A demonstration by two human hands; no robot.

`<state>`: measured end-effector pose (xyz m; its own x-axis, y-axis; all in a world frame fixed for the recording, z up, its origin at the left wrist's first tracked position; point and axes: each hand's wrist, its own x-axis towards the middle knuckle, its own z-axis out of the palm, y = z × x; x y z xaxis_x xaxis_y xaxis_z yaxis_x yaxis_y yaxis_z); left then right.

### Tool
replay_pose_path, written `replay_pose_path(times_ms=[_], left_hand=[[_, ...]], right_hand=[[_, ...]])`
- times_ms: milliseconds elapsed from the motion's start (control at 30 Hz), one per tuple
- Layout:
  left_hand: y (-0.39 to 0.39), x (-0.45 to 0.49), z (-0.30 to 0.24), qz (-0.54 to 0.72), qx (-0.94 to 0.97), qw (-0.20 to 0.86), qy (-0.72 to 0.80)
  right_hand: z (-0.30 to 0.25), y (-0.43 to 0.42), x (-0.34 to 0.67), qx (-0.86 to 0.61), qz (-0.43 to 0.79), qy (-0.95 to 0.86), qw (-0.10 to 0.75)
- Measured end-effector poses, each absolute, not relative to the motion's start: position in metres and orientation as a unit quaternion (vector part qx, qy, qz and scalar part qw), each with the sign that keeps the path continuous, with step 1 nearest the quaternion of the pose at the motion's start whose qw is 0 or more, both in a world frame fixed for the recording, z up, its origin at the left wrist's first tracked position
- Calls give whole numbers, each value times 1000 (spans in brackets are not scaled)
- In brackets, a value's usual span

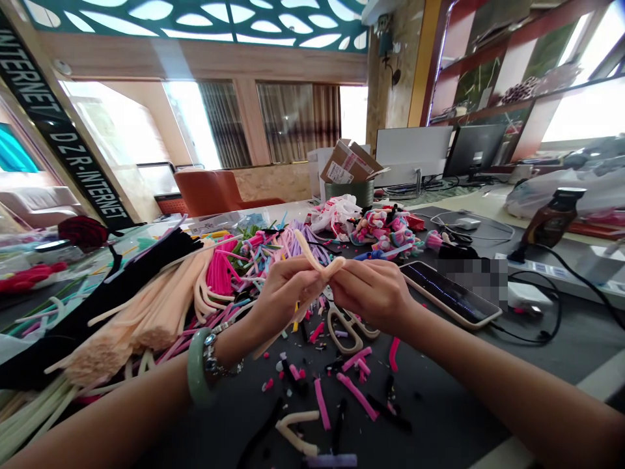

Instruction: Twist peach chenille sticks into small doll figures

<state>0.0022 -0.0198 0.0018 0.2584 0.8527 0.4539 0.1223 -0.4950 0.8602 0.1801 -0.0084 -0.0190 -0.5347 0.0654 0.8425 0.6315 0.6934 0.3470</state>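
Between both hands, held up over the dark table [430, 404], is a cream pipe cleaner [306, 247] bent into a loop, one end sticking up to the left. My left hand [286, 286] pinches it, and a tail of it hangs below the palm. From the other side my right hand [374, 293] has its fingers closed on the bent part; the fingertips of both hands nearly meet. Beneath them lie scissors [342, 332] with beige handles, partly covered by my right hand. Cut pink pieces [359, 394] and a bent cream piece [297, 430] are scattered nearer to me.
Thick bundles of peach pipe cleaners [141, 319] and black ones [112, 286] fill the left side. A phone [449, 293] lies at right, near a power strip [561, 270] with cables. Behind are a heap of colourful twisted pieces [385, 228], a cardboard box [349, 163] and monitors [413, 150].
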Motion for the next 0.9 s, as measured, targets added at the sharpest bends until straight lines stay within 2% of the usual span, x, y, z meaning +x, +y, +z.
replay_pose_path(times_ms=[233,367,467,600,900], left_hand=[[0,-7,0,465,635,510,348],[1,-11,2,329,618,633,330],[-1,-16,0,255,602,688,315],[-5,-20,-5,211,601,716,285],[-4,-17,-6,257,604,715,243]], right_hand=[[-14,-11,178,-218,-301,-831,414],[-10,-14,176,-207,-297,-847,390],[-10,-14,176,-207,-281,-851,392],[-11,-16,179,-199,-252,-858,400],[-10,-18,175,-178,-225,-872,397]])
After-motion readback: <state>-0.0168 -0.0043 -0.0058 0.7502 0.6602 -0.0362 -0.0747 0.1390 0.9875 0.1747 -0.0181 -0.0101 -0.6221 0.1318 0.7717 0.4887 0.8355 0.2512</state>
